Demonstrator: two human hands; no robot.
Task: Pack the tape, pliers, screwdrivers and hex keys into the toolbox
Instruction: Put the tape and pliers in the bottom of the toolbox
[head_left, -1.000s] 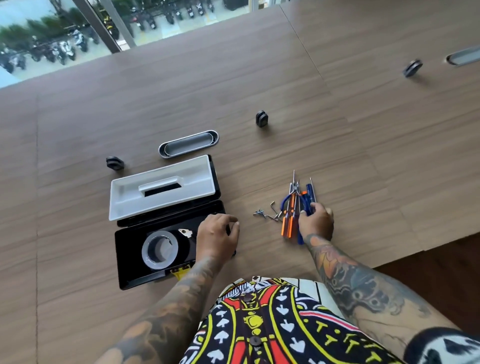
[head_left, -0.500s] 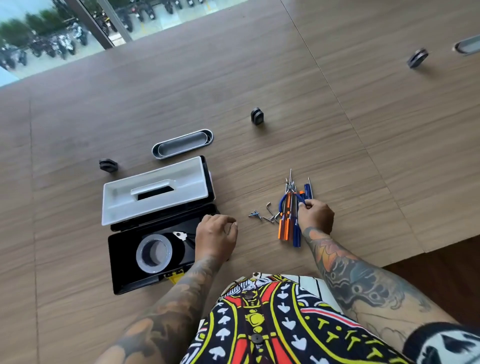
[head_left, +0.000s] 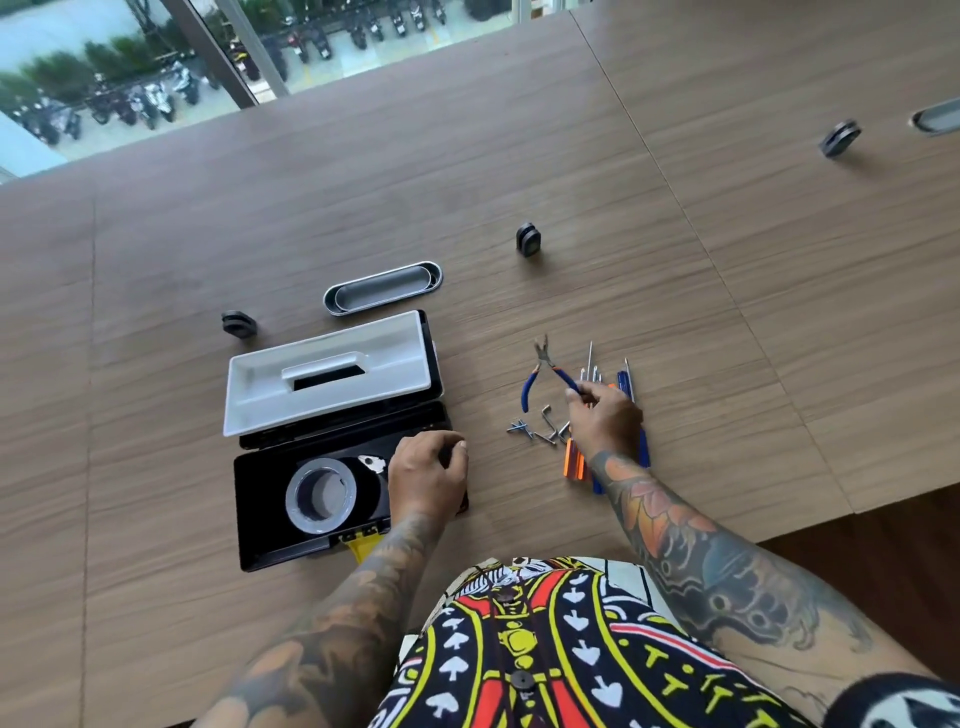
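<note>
The black toolbox (head_left: 270, 540) lies open on the wooden table, with a grey roll of tape (head_left: 321, 495) inside its base. A white tray (head_left: 332, 371) rests on the opened lid behind it. My left hand (head_left: 428, 475) grips the toolbox's right edge. My right hand (head_left: 605, 418) pinches one blue handle of the pliers (head_left: 543, 376), lifted clear of the pile with jaws pointing away. Orange and blue screwdrivers (head_left: 574, 460) lie partly under that hand. Small metal hex keys (head_left: 540, 428) lie scattered just left of it.
A grey oval cable slot (head_left: 383, 287) is set into the table behind the toolbox. Small black grommets sit at the left (head_left: 239, 325), centre (head_left: 529, 240) and far right (head_left: 839, 137). The table's front edge (head_left: 883, 506) drops off at the right.
My right hand let go of the tool bundle, took one pliers handle and lifted the pliers up and left out of the pile. My left hand stays on the toolbox.
</note>
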